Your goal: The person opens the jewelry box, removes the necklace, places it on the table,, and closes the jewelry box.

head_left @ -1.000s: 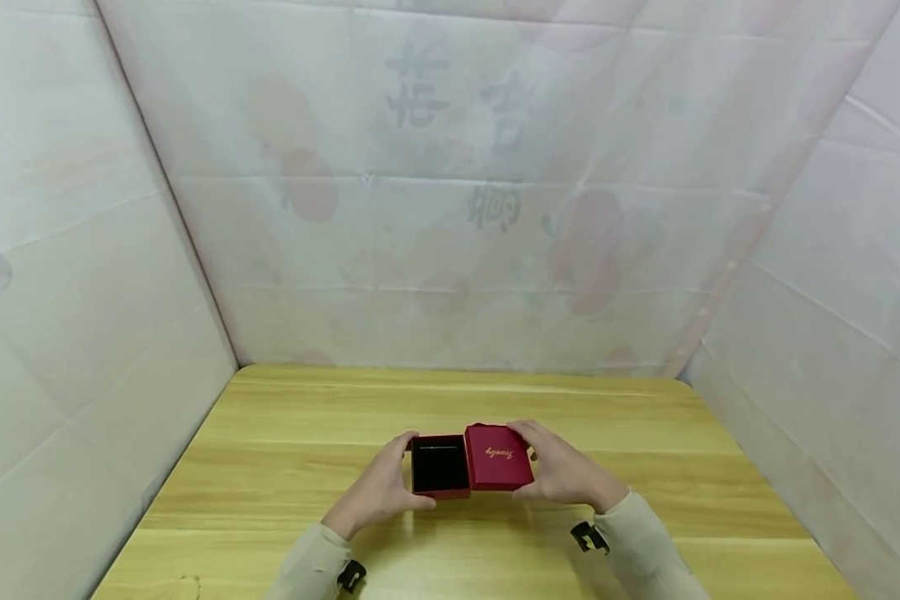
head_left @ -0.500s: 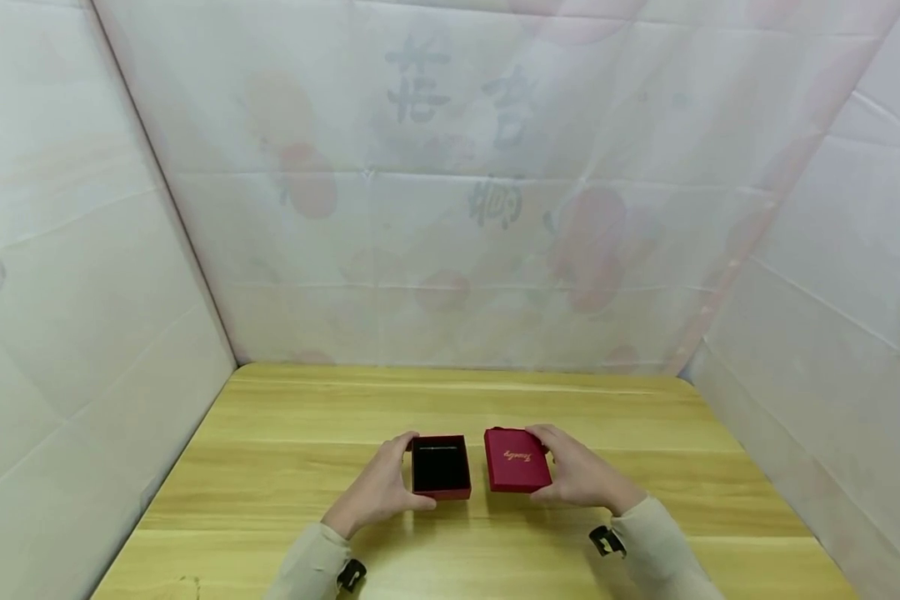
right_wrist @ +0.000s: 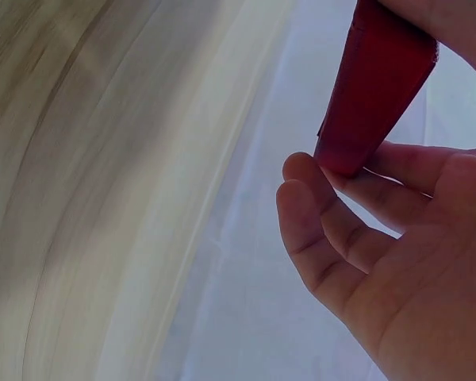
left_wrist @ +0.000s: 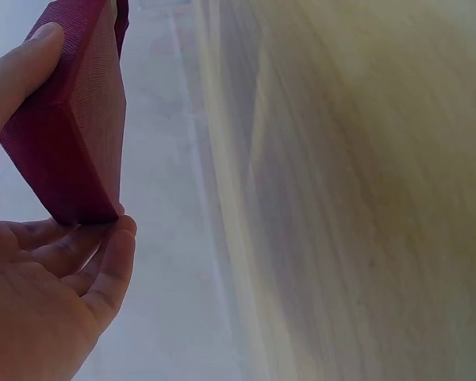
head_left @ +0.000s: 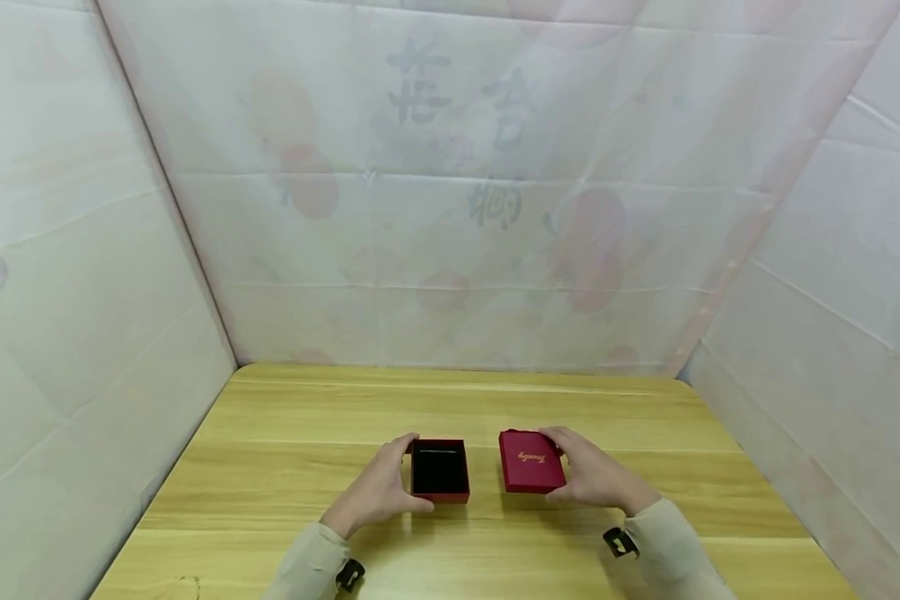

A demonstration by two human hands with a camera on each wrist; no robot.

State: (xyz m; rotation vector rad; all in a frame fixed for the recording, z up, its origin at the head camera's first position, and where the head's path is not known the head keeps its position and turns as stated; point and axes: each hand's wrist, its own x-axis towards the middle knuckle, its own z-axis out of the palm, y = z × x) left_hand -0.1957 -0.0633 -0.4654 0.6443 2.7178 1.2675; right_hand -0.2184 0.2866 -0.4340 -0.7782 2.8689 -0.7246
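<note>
My left hand (head_left: 378, 490) grips the base of a red jewelry box (head_left: 441, 497) by its left side, thumb at the near edge and fingers at the far one. A black pad (head_left: 440, 473) lines the base, with a thin light line near its far edge. My right hand (head_left: 596, 473) holds the red lid (head_left: 531, 475), gold lettering facing up, between thumb and fingers. A gap separates lid and base. In the left wrist view the box base (left_wrist: 83, 151) appears raised off the table; the right wrist view has the lid (right_wrist: 377, 87) pinched likewise.
Both boxes are over a yellow wood-grain table (head_left: 330, 408). A pale printed curtain (head_left: 435, 250) stands behind it, with white cloth walls at left and right. Each sleeve carries a black strap near the wrist.
My right hand has carried the lid to the right, away from the base, which it stood against a second ago. The left hand and the base have barely moved.
</note>
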